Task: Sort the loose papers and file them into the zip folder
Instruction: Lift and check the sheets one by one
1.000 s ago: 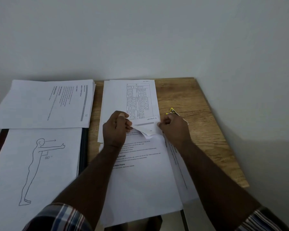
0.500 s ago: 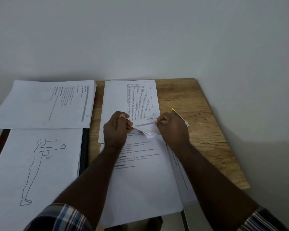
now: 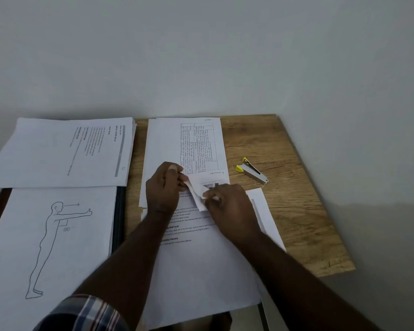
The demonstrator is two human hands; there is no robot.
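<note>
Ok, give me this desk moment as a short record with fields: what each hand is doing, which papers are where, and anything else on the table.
left hand: pinches the left end of a small paper slip
right hand: pinches the same slip from the right
slip label: handwritten, seems to read "SECTION-4"
centre: table-printed sheet at the back, text sheets nearer
left: figure drawing sheet near, text stack behind it
staple remover: yellow and metal, lies on the wooden table, right of the papers
zip folder: cannot tell which item it is
</note>
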